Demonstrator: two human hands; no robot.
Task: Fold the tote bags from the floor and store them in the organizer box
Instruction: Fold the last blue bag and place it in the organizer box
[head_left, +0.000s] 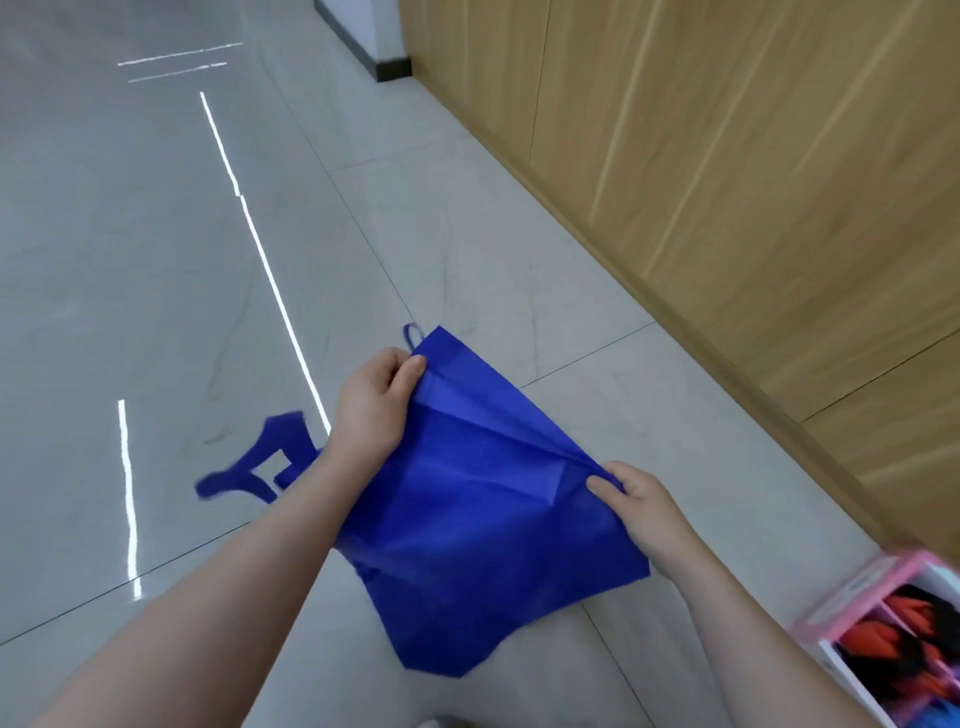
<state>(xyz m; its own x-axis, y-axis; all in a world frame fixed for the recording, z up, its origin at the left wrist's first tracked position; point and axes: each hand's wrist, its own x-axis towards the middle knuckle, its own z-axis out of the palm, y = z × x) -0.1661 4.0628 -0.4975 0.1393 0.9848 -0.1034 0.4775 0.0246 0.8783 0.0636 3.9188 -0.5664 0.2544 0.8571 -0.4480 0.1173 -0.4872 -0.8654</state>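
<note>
A: Grey glossy floor (156, 260) fills most of the view, with a wooden wall (727, 182) running along its right side.

B: And the tote bag (467, 509)?

A: Blue, held up above the floor in front of the person. It hangs as a loose sheet, its top edge running from upper left down to lower right, its long axis roughly along that slant. One handle loop (413, 332) pokes up at the far corner; another handle (260, 467) dangles behind the left forearm.

B: Where's the organizer box (852, 613)?

A: Bottom right corner, pink-edged, with dark and red folded things in its compartments. Well apart from the bag.

B: Hands?

A: Left hand (371, 405) pinches the far top corner, thumb over the cloth. Right hand (636, 499) pinches the near top corner, fingers curled on the edge.

B: Risk?

A: I'd judge the cloth is thin and slippery; a slack pinch could drop a corner, and the creased panel may fold crooked. The dangling handle could get trapped inside the fold
</note>
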